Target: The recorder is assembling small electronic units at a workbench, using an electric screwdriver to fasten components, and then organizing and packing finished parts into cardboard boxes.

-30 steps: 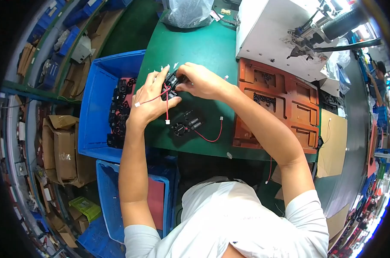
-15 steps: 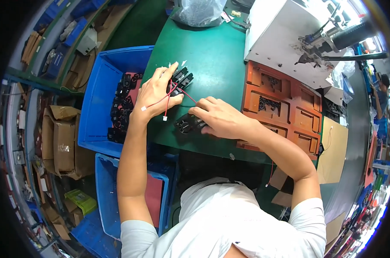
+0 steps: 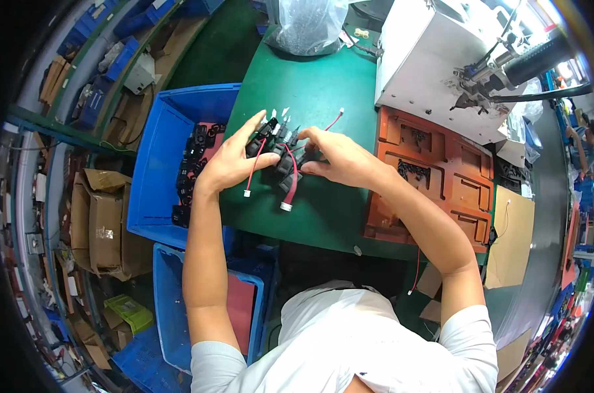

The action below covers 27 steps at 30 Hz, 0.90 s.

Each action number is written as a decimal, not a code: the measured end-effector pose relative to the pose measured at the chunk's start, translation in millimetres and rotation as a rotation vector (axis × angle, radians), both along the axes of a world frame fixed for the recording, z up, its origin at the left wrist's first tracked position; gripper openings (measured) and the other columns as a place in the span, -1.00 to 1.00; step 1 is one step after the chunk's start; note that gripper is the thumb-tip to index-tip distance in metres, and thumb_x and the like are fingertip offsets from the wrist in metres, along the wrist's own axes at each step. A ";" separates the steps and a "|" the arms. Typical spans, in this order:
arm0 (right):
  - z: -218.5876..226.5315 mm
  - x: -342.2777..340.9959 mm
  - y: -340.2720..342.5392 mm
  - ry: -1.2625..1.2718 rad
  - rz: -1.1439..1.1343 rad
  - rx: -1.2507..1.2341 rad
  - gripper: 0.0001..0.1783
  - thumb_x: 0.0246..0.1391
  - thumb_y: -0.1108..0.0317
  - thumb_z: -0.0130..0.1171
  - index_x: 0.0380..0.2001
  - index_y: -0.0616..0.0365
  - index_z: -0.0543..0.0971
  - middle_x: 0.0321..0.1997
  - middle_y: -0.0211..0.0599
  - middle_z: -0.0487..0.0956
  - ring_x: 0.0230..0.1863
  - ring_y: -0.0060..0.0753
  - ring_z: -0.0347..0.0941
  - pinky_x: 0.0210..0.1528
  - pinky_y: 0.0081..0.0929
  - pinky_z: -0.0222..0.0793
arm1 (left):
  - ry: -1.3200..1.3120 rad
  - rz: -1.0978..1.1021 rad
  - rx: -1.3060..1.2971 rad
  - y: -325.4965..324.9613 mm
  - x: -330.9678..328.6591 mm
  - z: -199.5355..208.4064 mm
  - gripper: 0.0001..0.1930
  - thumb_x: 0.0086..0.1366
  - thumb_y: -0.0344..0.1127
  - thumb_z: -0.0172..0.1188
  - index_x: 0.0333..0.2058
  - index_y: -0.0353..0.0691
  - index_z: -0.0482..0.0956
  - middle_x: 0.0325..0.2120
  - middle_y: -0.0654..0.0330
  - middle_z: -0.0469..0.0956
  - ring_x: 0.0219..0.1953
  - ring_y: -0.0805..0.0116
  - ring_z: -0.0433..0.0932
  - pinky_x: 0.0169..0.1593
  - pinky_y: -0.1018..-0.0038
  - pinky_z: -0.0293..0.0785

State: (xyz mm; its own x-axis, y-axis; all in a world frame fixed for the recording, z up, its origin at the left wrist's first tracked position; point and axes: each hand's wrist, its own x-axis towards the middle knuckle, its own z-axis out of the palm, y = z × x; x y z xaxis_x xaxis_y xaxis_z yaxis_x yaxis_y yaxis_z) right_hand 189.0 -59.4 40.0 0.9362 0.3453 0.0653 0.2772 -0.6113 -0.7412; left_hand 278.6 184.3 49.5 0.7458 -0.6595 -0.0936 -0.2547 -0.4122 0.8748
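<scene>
Several black plastic parts (image 3: 282,157) with red wires sit bunched together on the green table, between my two hands. My left hand (image 3: 233,160) grips the bunch from its left side, thumb and forefinger spread around the parts. On the other side my right hand (image 3: 341,157) pinches the bunch with thumb and curled fingers. A red wire with a white connector (image 3: 286,206) hangs over the front of the parts. Another white connector (image 3: 247,193) dangles by my left thumb, and a third wire stretches away to the upper right. My fingers partly hide the parts.
A blue bin (image 3: 146,164) holding more black parts stands left of the green table (image 3: 336,223). An orange tray (image 3: 382,213) with small black pieces lies to the right, below a white machine (image 3: 415,72). A clear plastic bag (image 3: 303,33) sits at the far edge.
My right hand has moved up and brought its separate black part against the bunch. The wires have shifted; one now hangs in front and another points to the upper right.
</scene>
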 end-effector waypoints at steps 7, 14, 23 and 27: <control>-5.3 -2.2 2.0 -0.002 -0.018 0.053 -0.28 0.04 0.36 0.34 0.24 0.24 0.27 0.03 0.04 0.47 0.05 0.02 0.46 0.12 -0.19 0.39 | 0.293 0.137 -0.365 9.2 -7.7 -29.7 -0.35 0.27 -0.50 0.25 0.31 -0.42 0.23 0.25 -0.01 0.34 0.28 0.29 0.32 0.32 0.44 0.23; -10.9 -2.0 5.8 -0.035 -0.042 0.115 -0.25 0.05 0.37 0.32 0.27 0.29 0.23 0.05 0.06 0.45 0.08 0.07 0.43 0.15 -0.19 0.37 | 0.212 0.291 -0.357 -12.8 -21.9 -21.7 -0.34 0.23 -0.45 0.31 0.28 -0.39 0.28 0.15 -0.04 0.45 0.19 0.29 0.43 0.27 0.42 0.31; -5.3 1.1 9.1 0.024 -0.007 0.121 -0.16 0.05 0.45 0.31 0.36 0.15 0.15 -0.02 0.01 0.56 0.05 -0.02 0.52 0.11 -0.22 0.48 | 0.013 0.227 -0.065 -9.5 -15.4 -22.6 0.05 -0.07 -0.23 0.57 0.35 -0.37 0.15 0.17 -0.08 0.42 0.19 0.20 0.42 0.26 0.35 0.30; -5.2 2.5 -1.2 0.083 -0.048 0.147 -0.16 0.06 0.44 0.32 0.37 0.11 0.15 -0.02 -0.01 0.53 0.02 -0.06 0.53 0.11 -0.25 0.48 | 0.038 0.185 -0.111 -7.7 -17.5 -10.0 -0.01 -0.03 -0.26 0.55 0.33 -0.37 0.19 0.15 -0.06 0.45 0.16 0.31 0.44 0.25 0.41 0.32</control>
